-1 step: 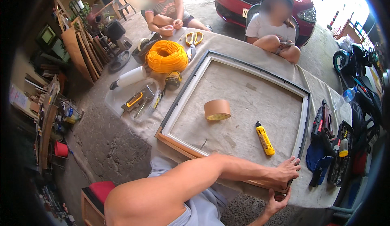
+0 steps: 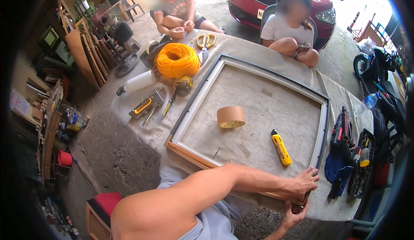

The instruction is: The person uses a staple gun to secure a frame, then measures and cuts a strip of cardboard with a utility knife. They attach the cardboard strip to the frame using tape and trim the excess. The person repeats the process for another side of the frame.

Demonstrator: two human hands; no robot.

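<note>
A large rectangular frame (image 2: 249, 70), black outside with a white inner edge, lies flat on the cloth-covered table. Its near side shows bare brown wood. My left arm reaches across from the lower left, and my left hand (image 2: 305, 183) grips the near right corner from above. Just below it, my right hand (image 2: 295, 215) holds the same corner from the near side, thumb and fingers around the edge. Something dark shows between the hands, too small to name. Inside the frame's opening are a roll of brown tape (image 2: 230, 117) and a yellow utility knife (image 2: 281, 147).
Left of the frame are an orange rope coil (image 2: 177, 60), scissors (image 2: 205, 42), a tape measure (image 2: 184, 84), a white bottle (image 2: 139, 81) and a staple gun (image 2: 146, 106). Tool cases (image 2: 361, 164) lie at the right. Two people sit beyond the table, before a red car (image 2: 276, 3).
</note>
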